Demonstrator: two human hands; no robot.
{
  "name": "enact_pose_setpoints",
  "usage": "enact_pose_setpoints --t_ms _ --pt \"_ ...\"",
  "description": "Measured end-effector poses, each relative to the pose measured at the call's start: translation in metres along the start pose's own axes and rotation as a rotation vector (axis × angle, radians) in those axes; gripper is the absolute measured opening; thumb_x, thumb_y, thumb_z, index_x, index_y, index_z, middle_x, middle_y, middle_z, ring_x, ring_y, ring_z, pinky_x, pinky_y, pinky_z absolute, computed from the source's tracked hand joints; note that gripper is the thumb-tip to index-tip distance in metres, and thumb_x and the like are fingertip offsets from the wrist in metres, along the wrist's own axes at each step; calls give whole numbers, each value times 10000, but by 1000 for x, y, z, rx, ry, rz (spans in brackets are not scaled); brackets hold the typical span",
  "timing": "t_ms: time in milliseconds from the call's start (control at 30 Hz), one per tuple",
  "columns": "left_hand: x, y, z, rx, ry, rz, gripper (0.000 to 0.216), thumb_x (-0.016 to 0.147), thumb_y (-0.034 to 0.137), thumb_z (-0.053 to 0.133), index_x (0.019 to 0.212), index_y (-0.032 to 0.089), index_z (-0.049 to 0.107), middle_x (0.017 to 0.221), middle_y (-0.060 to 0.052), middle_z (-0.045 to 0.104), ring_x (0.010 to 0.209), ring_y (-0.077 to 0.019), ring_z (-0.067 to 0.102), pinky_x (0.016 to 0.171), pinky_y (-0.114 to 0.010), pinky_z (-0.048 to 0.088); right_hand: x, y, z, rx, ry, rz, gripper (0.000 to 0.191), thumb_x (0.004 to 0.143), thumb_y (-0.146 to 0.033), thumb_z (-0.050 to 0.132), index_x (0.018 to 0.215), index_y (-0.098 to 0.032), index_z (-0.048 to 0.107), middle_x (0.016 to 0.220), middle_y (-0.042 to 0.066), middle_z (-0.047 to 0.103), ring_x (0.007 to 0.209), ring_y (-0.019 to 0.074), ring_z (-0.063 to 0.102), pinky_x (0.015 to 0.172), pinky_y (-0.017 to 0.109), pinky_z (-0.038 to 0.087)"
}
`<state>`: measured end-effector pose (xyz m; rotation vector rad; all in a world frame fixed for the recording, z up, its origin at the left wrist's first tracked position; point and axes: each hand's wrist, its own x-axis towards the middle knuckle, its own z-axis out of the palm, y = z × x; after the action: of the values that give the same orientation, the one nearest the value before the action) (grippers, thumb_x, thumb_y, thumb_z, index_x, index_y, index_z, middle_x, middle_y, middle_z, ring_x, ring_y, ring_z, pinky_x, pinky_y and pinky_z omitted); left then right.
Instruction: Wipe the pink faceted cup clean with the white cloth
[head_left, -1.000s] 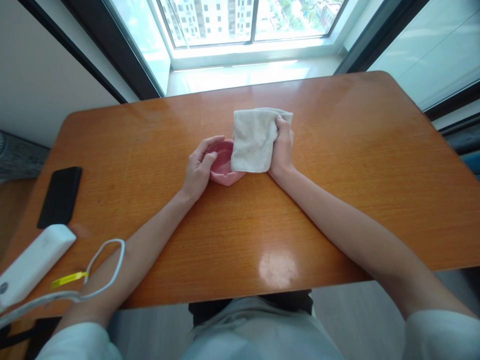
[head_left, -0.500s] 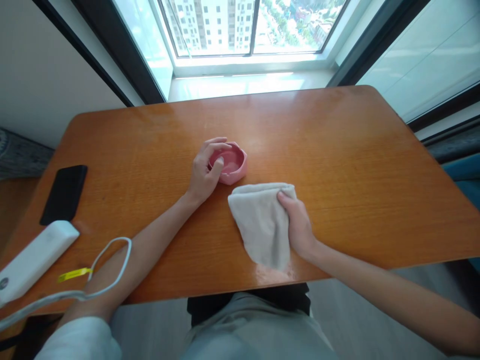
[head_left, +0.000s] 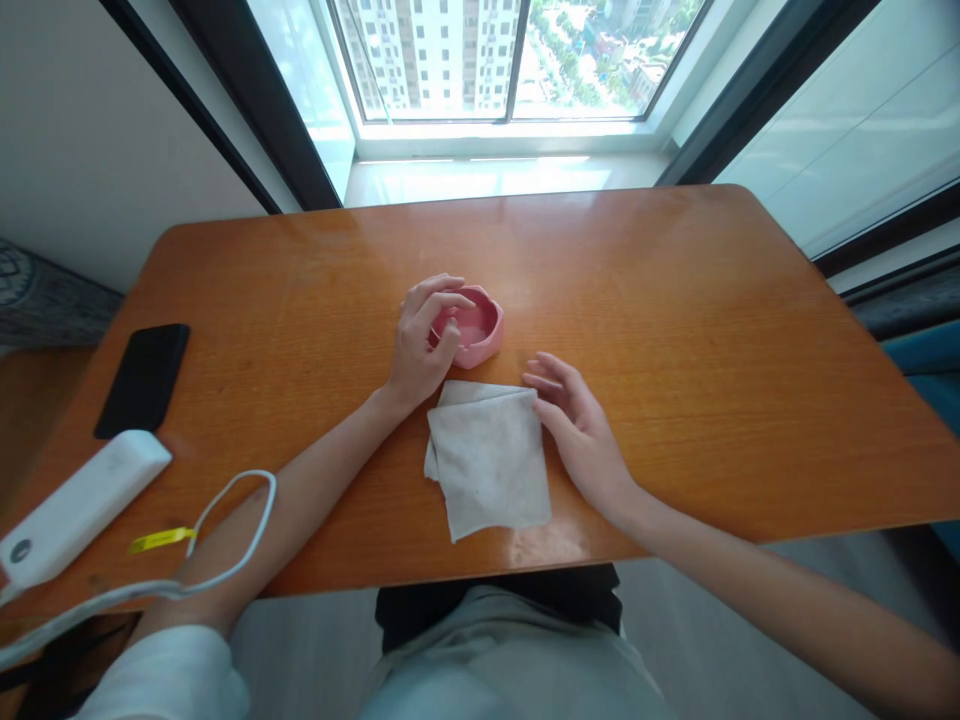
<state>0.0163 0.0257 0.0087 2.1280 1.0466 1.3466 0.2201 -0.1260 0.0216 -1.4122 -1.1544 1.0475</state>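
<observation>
A small pink faceted ashtray (head_left: 484, 345) rests near the middle of the table. My left hand (head_left: 427, 340) is curled over its left rim, thumb and fingers gripping that side. Just nearer to me lies a whitish folded cloth (head_left: 491, 460), flat on the wood with its layers slightly askew. Beside the cloth's right edge is my right hand (head_left: 581, 430), open and holding nothing, its thumb tip close to the upper right corner. Whether the thumb touches the cloth, I cannot tell.
On the left of the wooden table (head_left: 712, 350) lie a black phone (head_left: 142, 380) and a long white device (head_left: 86, 505). A white cable (head_left: 240, 570) with a yellow tag (head_left: 161, 540) loops across my left forearm. A window (head_left: 510, 60) stands beyond the far edge.
My right hand has let go of the cloth, which now lies flat and further left. The left hand stays at the ashtray. The whole view has shifted slightly.
</observation>
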Motion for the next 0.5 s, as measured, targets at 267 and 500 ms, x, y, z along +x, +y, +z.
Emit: enact_pose_setpoints --t_ms 267,500 --pt "-6 12 -8 153 23 181 240 1037 256 513 877 261 691 1070 -52 768 1057 -265 680 1038 -495 479 36 1 -33 -550 -263 -569 252 1062 -212 603 1254 -286 749 1375 116 730 1350 317 662 1162 604 557" --pt "-29 33 -36 296 -441 324 82 987 293 608 996 237 666 908 -42 755 844 -243 643 825 -434 473 68 -2 -34 -654 -541 -802 157 998 -245 711 1151 -274 730 1391 131 717 1403 359 626 1175 627 550"
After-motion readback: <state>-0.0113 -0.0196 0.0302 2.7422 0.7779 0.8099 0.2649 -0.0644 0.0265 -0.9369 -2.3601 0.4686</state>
